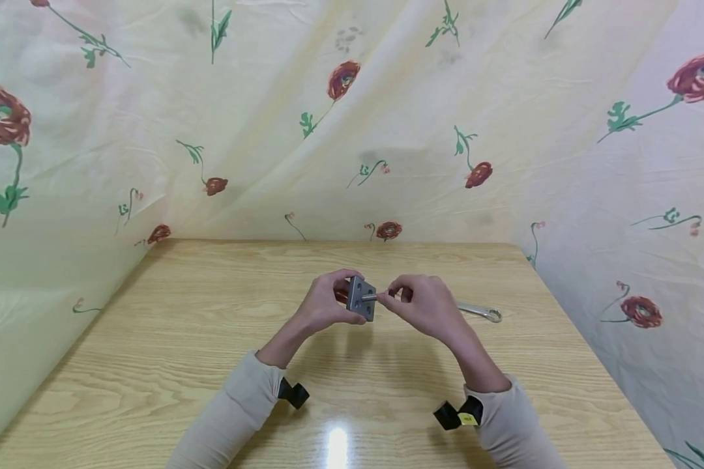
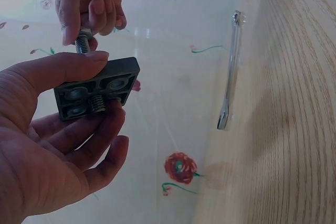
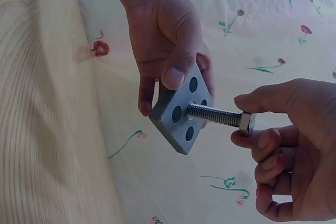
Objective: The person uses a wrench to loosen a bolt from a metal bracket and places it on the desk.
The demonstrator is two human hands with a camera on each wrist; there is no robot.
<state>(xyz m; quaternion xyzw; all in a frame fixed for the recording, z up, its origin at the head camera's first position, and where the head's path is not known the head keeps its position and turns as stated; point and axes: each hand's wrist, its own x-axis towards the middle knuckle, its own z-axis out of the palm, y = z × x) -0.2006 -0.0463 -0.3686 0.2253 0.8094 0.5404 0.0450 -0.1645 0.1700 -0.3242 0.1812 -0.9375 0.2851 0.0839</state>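
Cloth [image 1: 270, 130]: pale, softly creased, printed with red flowers and green stems; hangs behind and at both sides of the table. Upper edge out of frame.

Table [image 1: 182, 312]: pale wood grain, flat, with a bright glare near its front. Front edge cut off.

Sleeves [image 1: 231, 404]: two, beige fabric, wrinkled; lower ends cut off by the frame.

Left hand [image 1: 325, 303]: bare, grasping the plate between thumb and fingers at opposite edges. Some fingertips are hidden by the plate in the head view.

Right hand [image 1: 428, 303]: bare, thumb and a fingertip pinching the bolt at its head; remaining fingers curled.

Wrench [image 2: 231, 66]: slim, shiny metal, lying on the table beyond the right hand, which hides part of it in the head view. One end a ring; the other hard to make out.

Black blocks [image 1: 298, 395]: two, one at each cuff, the right one with a yellow label.

Plate [image 3: 181, 98]: square, thick, grey, smooth-faced, tilted, held above the table. Four round holes near the corners, one in the middle; underside recessed and ribbed.

Bolt [image 3: 218, 115]: silvery metal, six-sided head, threaded shank. Stands in the plate's middle hole, tip protruding from the underside; head well apart from the face.
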